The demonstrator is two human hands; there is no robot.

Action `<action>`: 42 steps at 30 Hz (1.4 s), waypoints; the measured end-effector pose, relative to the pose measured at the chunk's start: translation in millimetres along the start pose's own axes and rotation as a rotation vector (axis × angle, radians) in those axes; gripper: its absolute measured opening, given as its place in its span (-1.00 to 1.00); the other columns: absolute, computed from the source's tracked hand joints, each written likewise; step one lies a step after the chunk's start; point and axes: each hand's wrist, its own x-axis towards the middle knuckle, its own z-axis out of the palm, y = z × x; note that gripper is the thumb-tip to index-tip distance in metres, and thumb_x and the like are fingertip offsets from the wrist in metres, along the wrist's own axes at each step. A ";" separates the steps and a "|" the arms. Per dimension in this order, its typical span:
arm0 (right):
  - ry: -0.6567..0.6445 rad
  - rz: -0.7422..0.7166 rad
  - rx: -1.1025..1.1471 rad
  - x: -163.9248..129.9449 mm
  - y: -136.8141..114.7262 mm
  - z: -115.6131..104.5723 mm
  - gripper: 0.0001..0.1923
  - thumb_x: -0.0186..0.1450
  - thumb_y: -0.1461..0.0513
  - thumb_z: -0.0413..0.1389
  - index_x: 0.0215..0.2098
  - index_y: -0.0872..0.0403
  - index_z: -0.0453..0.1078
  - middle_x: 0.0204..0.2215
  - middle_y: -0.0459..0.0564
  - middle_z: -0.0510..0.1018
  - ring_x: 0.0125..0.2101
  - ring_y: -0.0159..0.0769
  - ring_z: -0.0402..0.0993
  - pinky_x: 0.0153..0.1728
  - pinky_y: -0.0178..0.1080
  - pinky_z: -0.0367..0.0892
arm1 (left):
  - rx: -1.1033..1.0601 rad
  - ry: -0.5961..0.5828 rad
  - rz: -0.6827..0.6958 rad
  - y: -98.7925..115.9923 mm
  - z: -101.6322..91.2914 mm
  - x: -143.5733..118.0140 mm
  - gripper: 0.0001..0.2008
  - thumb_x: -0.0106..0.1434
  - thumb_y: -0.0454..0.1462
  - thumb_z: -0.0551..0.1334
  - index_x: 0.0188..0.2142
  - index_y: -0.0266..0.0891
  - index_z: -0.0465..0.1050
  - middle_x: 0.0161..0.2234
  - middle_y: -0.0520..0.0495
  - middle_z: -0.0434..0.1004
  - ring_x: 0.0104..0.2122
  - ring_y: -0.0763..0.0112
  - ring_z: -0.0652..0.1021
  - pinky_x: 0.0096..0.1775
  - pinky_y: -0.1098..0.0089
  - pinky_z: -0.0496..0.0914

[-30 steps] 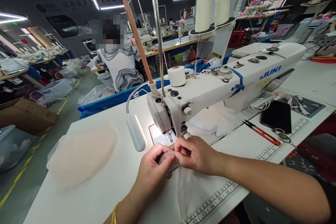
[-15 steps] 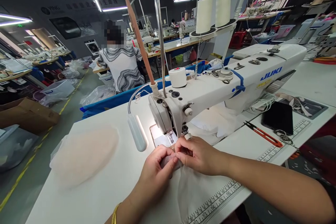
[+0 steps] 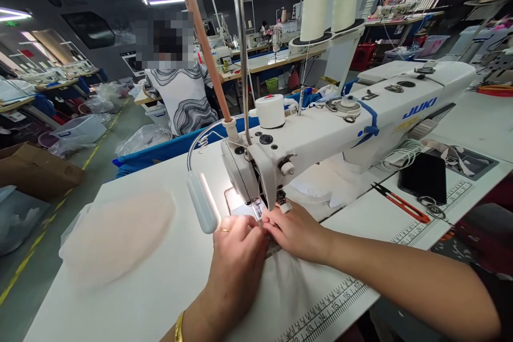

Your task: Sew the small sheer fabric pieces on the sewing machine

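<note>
A white sewing machine stands across the table, its lit presser foot just beyond my fingers. My left hand is closed, with its fingertips pinching sheer white fabric at the front of the foot. Close against it, my right hand is also closed on the same fabric, its fingertips right by the needle area. Part of the fabric hangs toward the table's front edge. The pinched edge is mostly hidden under my fingers.
A pale sheer fabric piece lies at left. A small lamp stands beside the needle. Orange thread snips and a black phone lie at right. A co-worker sits beyond the table.
Both hands have moved slightly forward, closer to the presser foot. My left hand has turned over so its back now faces up. The view has shifted slightly.
</note>
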 end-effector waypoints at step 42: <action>0.104 -0.228 -0.388 -8.2 19.0 -1.3 -0.84 0.39 0.39 0.08 -0.28 0.06 0.46 -0.38 0.02 0.48 -0.28 -0.14 0.31 -0.30 -0.18 0.22 | 0.161 -0.074 0.058 -10.1 4.6 -10.5 -0.70 0.45 -0.37 0.16 0.09 -0.17 0.54 0.09 -0.16 0.62 -0.02 0.00 0.56 -0.05 0.01 0.39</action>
